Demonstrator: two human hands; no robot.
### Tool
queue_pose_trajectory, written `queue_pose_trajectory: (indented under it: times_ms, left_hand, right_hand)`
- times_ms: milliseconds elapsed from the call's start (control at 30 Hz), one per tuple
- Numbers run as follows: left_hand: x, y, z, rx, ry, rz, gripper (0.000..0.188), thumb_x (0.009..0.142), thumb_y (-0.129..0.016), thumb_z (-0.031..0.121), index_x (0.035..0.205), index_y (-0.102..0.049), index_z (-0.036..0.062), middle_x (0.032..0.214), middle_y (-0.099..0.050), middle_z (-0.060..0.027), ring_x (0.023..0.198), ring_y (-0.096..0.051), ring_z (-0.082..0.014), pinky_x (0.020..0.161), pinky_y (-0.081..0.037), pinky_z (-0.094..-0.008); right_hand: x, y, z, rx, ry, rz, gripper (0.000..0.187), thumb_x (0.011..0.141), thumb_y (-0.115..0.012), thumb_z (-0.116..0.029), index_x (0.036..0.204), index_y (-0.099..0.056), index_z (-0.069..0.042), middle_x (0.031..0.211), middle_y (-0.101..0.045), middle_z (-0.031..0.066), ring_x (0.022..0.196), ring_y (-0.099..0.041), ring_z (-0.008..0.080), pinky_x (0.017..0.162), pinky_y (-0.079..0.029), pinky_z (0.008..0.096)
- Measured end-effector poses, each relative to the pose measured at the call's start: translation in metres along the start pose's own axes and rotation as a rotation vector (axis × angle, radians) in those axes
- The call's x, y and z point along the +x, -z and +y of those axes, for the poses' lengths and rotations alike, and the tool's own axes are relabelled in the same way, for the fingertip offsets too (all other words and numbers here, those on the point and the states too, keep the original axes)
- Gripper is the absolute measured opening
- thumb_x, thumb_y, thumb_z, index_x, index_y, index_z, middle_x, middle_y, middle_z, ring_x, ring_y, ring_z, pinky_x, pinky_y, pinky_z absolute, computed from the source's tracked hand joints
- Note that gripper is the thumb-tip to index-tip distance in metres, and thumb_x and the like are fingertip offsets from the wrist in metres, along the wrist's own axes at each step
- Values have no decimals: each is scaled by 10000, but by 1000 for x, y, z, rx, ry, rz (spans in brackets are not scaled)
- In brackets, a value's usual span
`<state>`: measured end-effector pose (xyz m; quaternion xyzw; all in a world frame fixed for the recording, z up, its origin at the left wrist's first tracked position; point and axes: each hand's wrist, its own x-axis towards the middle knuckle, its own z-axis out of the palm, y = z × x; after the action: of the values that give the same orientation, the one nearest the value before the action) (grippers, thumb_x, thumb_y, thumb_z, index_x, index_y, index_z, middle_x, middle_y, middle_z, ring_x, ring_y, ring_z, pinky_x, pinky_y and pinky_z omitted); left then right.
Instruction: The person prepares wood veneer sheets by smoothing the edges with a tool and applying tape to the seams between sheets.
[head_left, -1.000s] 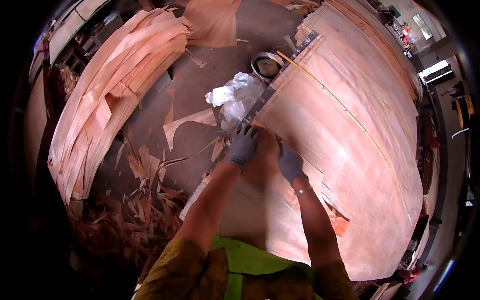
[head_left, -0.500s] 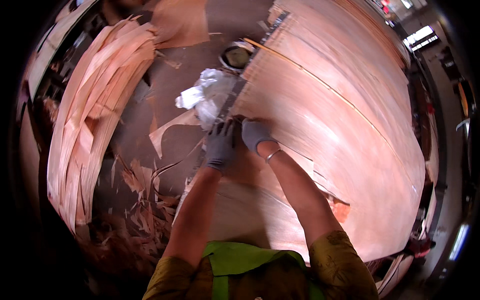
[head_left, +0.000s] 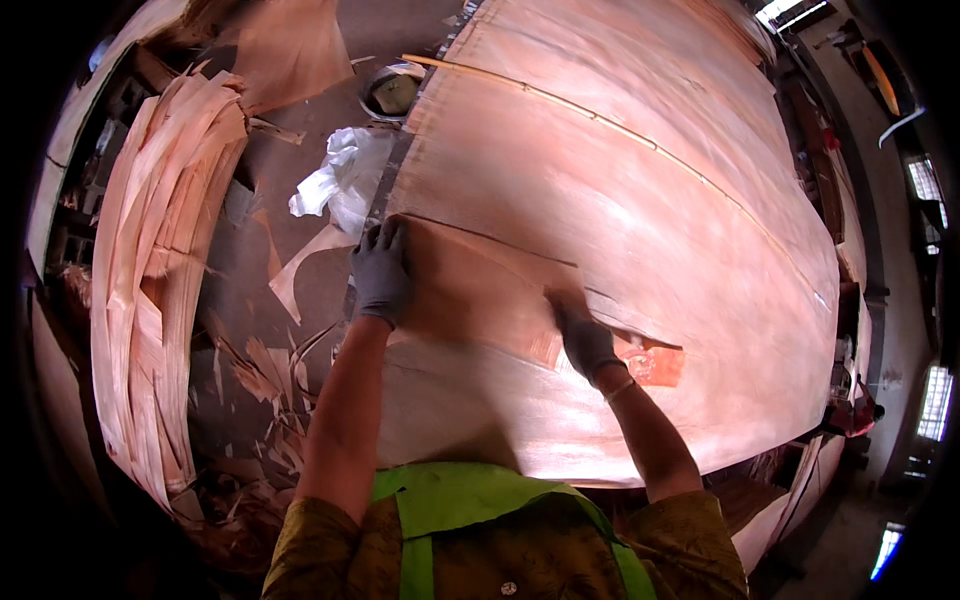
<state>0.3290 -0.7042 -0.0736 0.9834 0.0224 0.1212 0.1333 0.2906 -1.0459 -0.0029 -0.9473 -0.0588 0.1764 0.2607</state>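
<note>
A large pale sheet of wood veneer (head_left: 640,220) lies on a stack in front of me. On its near part sits a smaller reddish veneer piece (head_left: 470,290), its far edge slightly raised and dark-lined. My left hand (head_left: 382,275), in a grey glove, rests at the left corner of this piece, fingers laid on the stack's left edge. My gloved right hand (head_left: 588,340) reaches its fingers over the piece's right end; the fingertips are partly shadowed and blurred. Just right of it, an orange-brown patch (head_left: 655,366) shows beside a torn edge.
A thin bamboo stick (head_left: 600,118) lies across the sheet. Left of the stack are a crumpled white plastic bag (head_left: 345,180), a round bowl (head_left: 393,92) and veneer scraps (head_left: 265,375) on the floor. A tall bundle of veneer strips (head_left: 160,270) stands farther left.
My right hand has moved away from the left hand, rightward and nearer to me along the small veneer piece. The left hand stays at the stack's edge. The view has shifted.
</note>
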Motion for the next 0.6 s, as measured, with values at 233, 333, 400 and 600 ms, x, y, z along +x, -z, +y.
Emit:
queue_pose_trajectory:
  times_ms: [233, 333, 400, 600]
  left_hand:
    - [-2, -12, -8, 36, -12, 26, 517, 770, -560, 188, 1282, -540, 116, 1342, -503, -94, 1202, -470, -321, 959, -394, -461]
    - [1, -19, -14, 64, -14, 36, 523, 756, -574, 203, 1271, -547, 123, 1333, -503, -89, 1190, -475, -332, 960, -396, -467]
    - [0, -14, -3, 34, -29, 27, 518, 750, -581, 214, 1260, -552, 126, 1314, -511, -84, 1177, -479, -338, 957, -395, -476]
    - [0, -22, -24, 125, -1, 1, 442, 785, -547, 212, 1218, -572, 126, 1251, -536, -93, 1153, -490, -330, 904, -426, -467]
  right_hand:
    - [-117, -25, 116, 167, -354, 106, 353, 1010, -367, -256, 1332, -498, -196, 1226, -584, 112, 1080, -562, 215, 921, -426, 297]
    - [-138, -16, 125, -308, -415, -5, 392, 994, -349, -240, 1369, -448, -178, 985, -628, 248, 872, -624, 352, 693, -483, 450]
    - [-113, -11, 79, -261, -428, 90, 507, 1020, -223, -403, 1311, -509, -102, 1010, -656, 223, 940, -617, 371, 802, -474, 420]
    - [25, -67, -107, 173, 263, -7, 470, 927, -448, -172, 1384, -391, -73, 991, -620, 197, 749, -591, 328, 661, -473, 400]
